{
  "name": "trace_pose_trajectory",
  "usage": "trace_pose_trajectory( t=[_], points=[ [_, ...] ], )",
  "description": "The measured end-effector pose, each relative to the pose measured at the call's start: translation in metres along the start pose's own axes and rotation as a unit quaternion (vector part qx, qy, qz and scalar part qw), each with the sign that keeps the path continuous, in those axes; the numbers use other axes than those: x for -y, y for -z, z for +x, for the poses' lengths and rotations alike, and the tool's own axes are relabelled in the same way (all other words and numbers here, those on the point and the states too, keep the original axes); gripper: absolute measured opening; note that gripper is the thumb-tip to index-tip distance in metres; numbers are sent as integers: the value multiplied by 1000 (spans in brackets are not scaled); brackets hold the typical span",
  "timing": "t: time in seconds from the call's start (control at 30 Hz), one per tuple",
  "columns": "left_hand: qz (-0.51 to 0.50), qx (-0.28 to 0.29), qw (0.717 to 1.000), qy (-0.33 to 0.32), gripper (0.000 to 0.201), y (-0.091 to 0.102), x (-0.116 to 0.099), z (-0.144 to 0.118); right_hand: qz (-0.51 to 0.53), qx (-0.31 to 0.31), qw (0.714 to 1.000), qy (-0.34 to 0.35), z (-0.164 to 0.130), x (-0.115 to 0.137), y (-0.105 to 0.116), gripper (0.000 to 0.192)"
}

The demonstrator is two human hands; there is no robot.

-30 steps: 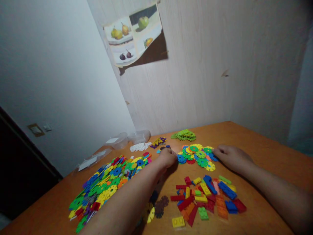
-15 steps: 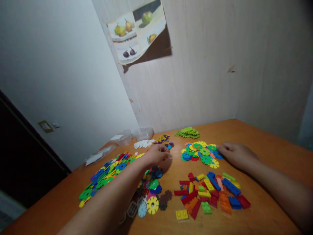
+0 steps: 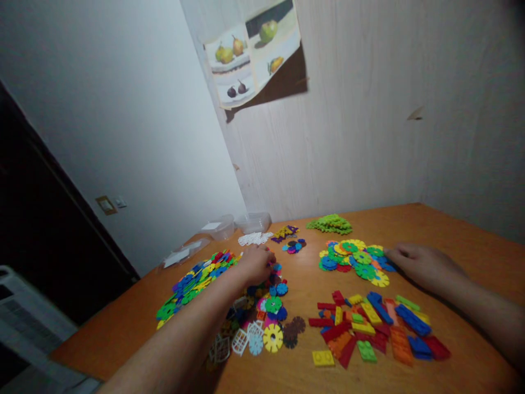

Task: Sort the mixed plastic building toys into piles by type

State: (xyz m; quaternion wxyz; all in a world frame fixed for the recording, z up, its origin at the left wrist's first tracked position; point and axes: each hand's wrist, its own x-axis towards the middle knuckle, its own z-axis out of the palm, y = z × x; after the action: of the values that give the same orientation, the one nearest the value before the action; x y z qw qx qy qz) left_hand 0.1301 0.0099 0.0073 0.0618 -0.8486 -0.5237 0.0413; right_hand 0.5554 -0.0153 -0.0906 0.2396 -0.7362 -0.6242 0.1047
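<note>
My left hand [image 3: 257, 264] reaches over a mixed heap of plastic pieces [image 3: 274, 304], fingers curled down. Whatever its fingertips pinch, if anything, is hidden. In that heap lie notched discs, a yellow disc [image 3: 273, 337] and white lattice pieces [image 3: 241, 341]. My right hand [image 3: 429, 266] rests on the table, loosely closed, with no piece visible in it. Its fingertips are at the edge of a pile of colourful notched discs [image 3: 363, 257]. Beyond my left hand is a small cluster of discs [image 3: 294, 246] in blue, pink and dark brown.
Building bricks [image 3: 369, 325] lie spread at the near right. Behind are green pieces [image 3: 330, 224], yellow and purple pieces [image 3: 285, 233], white pieces [image 3: 255, 238] and clear plastic tubs [image 3: 219, 226]. A larger multicoloured pile [image 3: 197, 282] sits left of my arm, near a clear bag [image 3: 182, 254].
My left hand has drawn back from beside the small disc cluster to over the mixed heap, its fingers lower. My right hand stays by the disc pile. The view has turned slightly left.
</note>
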Motion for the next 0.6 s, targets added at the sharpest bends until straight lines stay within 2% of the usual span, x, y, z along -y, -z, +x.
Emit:
trace_pose_trajectory(
  t=[0.23, 0.6],
  points=[
    [55, 32, 998, -9, 33, -6, -16, 11, -1, -1, 1000, -1, -1, 2, 0, 52],
    [65, -11, 997, -40, 29, -19, -13, 22, 3, 7, 1000, -17, -3, 5, 2, 50]
  ],
)
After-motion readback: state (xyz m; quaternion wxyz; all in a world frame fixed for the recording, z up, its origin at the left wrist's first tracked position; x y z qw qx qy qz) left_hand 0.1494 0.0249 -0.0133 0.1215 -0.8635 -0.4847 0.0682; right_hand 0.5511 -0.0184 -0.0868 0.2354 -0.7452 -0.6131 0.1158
